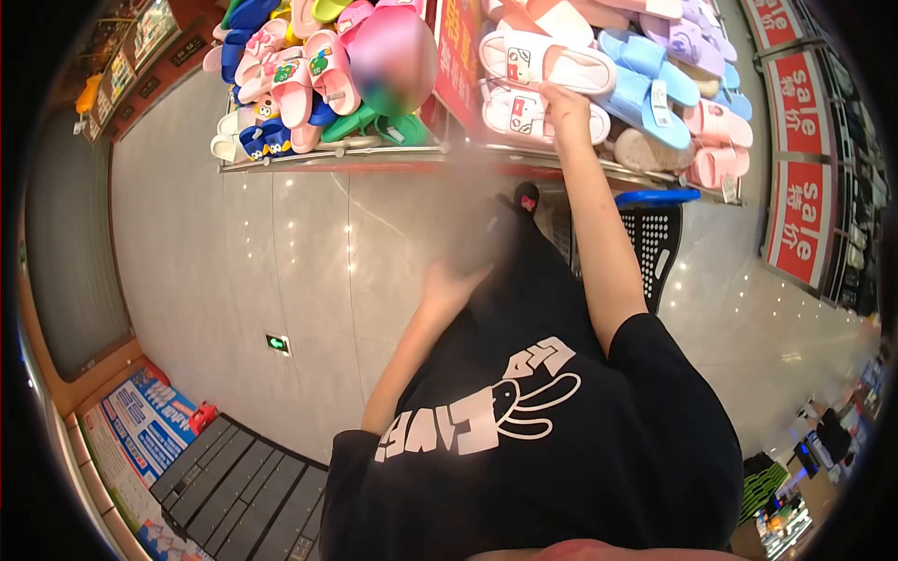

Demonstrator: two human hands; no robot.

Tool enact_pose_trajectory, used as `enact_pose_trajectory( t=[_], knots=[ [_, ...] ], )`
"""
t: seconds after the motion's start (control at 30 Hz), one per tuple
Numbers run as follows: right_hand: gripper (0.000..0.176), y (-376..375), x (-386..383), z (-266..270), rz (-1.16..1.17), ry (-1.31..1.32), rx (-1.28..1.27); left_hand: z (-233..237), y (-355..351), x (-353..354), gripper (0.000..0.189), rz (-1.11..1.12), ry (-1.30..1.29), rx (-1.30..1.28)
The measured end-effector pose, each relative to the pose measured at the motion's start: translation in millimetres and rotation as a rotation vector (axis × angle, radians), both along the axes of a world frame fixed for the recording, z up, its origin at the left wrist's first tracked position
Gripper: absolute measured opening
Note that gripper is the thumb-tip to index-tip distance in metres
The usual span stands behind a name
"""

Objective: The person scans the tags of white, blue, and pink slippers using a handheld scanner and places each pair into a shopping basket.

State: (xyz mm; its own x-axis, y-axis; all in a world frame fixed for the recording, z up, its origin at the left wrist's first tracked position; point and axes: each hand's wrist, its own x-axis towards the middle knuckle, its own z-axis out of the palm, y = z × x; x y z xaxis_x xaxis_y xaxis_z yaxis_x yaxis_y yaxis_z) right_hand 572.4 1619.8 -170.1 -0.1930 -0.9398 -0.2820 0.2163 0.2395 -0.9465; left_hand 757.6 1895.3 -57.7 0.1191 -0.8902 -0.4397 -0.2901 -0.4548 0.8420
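Observation:
At the display's front edge, my right hand (568, 114) has its fingers closed at the side of a pale pink slipper (582, 73) with a cartoon print on its white strap. Its matching slipper (510, 114) lies just below, partly covered by the hand. My left hand (453, 288) hangs low in front of my black T-shirt (599, 449), away from the display. A grey blur hides its fingers, and I cannot tell what they hold.
Blue slippers (645, 93) lie right of my right hand, and green slippers (379, 126) lie left of the red sign (458, 56). A black basket (652, 248) with a blue handle stands below the display. Sale signs (800, 220) line the right side.

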Motion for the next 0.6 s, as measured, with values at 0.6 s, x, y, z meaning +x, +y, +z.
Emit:
enact_pose_trajectory(
  t=[0.6],
  knots=[
    [0.028,-21,1,-25,0.457,0.656,0.022,9,-130,-5,0.048,0.065,0.009,-0.03]
  ],
)
